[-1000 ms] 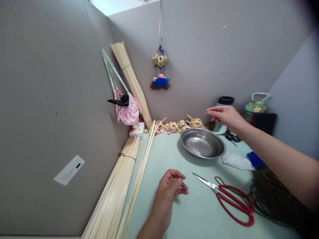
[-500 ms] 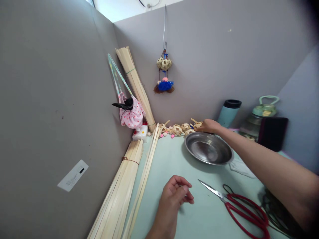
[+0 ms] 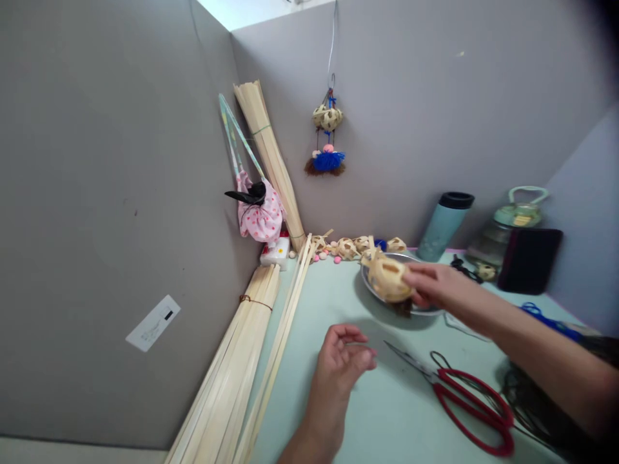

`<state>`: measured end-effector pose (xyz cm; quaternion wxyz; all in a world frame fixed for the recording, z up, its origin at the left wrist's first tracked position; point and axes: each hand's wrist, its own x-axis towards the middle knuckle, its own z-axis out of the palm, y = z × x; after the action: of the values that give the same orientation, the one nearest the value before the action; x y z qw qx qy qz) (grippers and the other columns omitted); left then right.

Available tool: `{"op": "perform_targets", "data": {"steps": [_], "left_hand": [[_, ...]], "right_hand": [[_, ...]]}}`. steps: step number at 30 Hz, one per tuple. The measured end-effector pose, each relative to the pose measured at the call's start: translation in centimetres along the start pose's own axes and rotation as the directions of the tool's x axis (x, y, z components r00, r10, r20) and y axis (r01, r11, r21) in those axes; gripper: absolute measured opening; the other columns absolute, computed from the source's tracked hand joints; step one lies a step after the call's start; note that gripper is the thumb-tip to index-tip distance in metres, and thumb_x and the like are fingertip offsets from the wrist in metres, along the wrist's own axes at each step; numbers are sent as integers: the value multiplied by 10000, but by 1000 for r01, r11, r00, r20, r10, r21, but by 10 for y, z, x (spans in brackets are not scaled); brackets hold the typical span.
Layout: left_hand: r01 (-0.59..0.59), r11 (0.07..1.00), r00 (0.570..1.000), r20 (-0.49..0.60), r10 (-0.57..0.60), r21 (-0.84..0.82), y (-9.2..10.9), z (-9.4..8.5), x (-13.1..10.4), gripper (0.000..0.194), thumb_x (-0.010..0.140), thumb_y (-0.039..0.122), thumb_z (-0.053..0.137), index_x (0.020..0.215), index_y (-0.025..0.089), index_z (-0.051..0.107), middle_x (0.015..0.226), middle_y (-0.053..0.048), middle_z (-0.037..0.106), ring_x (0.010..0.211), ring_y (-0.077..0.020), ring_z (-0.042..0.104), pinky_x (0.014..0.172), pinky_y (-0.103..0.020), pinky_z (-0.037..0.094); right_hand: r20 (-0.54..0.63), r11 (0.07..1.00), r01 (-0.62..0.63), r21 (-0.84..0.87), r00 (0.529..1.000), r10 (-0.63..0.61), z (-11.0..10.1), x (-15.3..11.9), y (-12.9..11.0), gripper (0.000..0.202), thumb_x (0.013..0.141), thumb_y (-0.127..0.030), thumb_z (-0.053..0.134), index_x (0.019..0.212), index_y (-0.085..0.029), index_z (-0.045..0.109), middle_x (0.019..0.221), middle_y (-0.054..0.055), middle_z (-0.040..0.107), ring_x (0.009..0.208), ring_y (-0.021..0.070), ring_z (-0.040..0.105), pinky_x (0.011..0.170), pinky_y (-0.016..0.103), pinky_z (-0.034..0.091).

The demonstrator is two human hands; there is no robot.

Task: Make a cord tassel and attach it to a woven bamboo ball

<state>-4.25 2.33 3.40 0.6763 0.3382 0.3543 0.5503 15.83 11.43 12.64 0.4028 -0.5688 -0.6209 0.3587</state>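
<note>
My right hand (image 3: 428, 282) is closed on a woven bamboo-strip ball (image 3: 389, 278), held above the metal bowl (image 3: 370, 290). A strip end sticks up from the ball and something dark hangs below it; the ball is slightly blurred. My left hand (image 3: 341, 361) hovers over the table with its fingers loosely curled and apart, holding nothing. To its right lie large scissors (image 3: 464, 399) with red handles, blades pointing up and left. More woven balls (image 3: 347, 248) and small pink and pale beads (image 3: 323, 256) line the foot of the back wall.
Bundled flat strips (image 3: 236, 361) and loose strips (image 3: 285, 322) lie on the left. Another bundle (image 3: 271, 154) leans in the corner beside a pink bag (image 3: 261, 216). At right stand a teal tumbler (image 3: 445, 225), a green-lidded bottle (image 3: 517, 222) and a phone (image 3: 529, 261). A tasselled ornament (image 3: 327, 138) hangs behind.
My right hand has brought a woven ball from the row by the back wall toward me, over the bowl. My left hand stays nearly in place. The camera view has shifted slightly.
</note>
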Motion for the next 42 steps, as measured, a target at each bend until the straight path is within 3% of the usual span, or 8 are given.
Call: {"op": "perform_targets", "data": {"steps": [2,4,8,14,19,29,35,42], "left_hand": [[-28,999,998,47,29,-31,-4,2,-1,553,733,375,817,1181,201,542,1224,-125,597,1071,-247,618,903,-365,486],[-48,996,992,115,56,-75,-5,5,-3,596,753,359,810,1251,208,520,1297,-139,589,1148,-263,598,959,-384,472],[12,980,986,165,21,-196,0,9,-8,505,800,298,771,1243,166,567,1295,-144,632,1183,-262,601,1016,-376,450],[110,872,994,72,-86,-477,10,0,-2,379,922,364,584,1206,119,638,1242,-157,676,1080,-281,671,971,-423,504],[165,824,986,66,-155,-541,9,-3,2,396,958,375,489,1171,90,662,1155,-185,711,974,-268,709,958,-424,509],[227,786,973,98,-209,-575,4,1,1,484,995,438,408,1212,72,638,1210,-207,693,973,-243,704,961,-379,489],[201,798,979,109,-169,-569,-1,4,1,477,997,443,411,1235,87,622,1227,-208,685,1045,-240,682,1025,-390,445],[144,841,989,110,-101,-522,-4,13,-3,465,1006,412,394,1285,114,616,1278,-160,667,1219,-250,600,1109,-393,378]], "right_hand": [[193,993,-64,96,980,44,15,-40,8,513,741,-554,764,1048,-145,735,765,42,713,618,153,592,567,250,460],[213,998,-9,68,977,-6,28,-70,17,515,751,-478,789,1175,-203,689,974,57,730,805,208,638,682,285,513],[173,985,164,-54,973,-153,35,-95,25,491,775,-439,781,1210,-236,676,945,45,698,726,185,592,686,307,515],[106,989,54,140,992,-69,21,-93,12,424,890,-507,634,1218,-238,643,947,74,743,699,174,605,615,287,522],[232,949,-63,308,973,-11,26,-96,10,287,907,-486,637,1011,-220,613,822,46,748,599,132,570,598,262,504],[230,993,63,103,969,-86,42,-94,14,248,870,-442,670,826,-206,731,728,17,659,661,150,555,599,252,434],[244,965,-130,229,967,72,50,-87,25,357,821,-533,680,802,-177,686,587,-16,566,513,113,480,502,236,388],[232,954,-181,238,965,125,58,-83,36,424,759,-559,714,850,-145,708,545,-22,550,430,87,420,428,217,310]]}}
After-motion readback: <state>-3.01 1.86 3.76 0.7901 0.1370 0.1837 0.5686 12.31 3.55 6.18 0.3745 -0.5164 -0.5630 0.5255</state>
